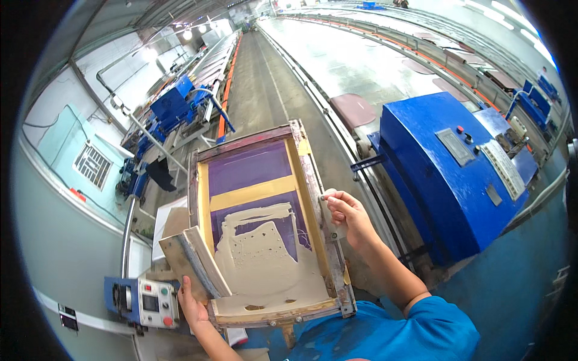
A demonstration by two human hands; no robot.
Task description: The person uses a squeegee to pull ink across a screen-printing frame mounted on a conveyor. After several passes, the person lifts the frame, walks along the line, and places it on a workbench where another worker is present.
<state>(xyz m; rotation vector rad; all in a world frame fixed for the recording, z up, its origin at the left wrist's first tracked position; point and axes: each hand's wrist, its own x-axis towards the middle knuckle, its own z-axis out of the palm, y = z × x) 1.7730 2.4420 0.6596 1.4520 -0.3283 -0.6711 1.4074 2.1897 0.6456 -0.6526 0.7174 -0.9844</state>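
In front of me is a screen-printing frame (304, 162) with purple mesh (247, 168) and yellow tape bands. Thick beige ink (271, 283) covers its near half, with a few holes in the layer. A squeegee (198, 265) with a wide flat blade leans across the frame's left rail. My left hand (192, 307) grips the squeegee's lower left edge, thumb on top and the other fingers mostly hidden beneath. At the right rail my right hand (346, 216) is closed with curled fingers, its tips beside a small bolted plate; what they pinch is too small to make out.
A blue machine housing (433, 174) with buttons stands at right beside a long pale printing table (361, 66). Brown flat pieces (355, 109) lie along that table. A control box (158, 304) with a screen is at lower left. An aisle (265, 78) runs ahead between the tables.
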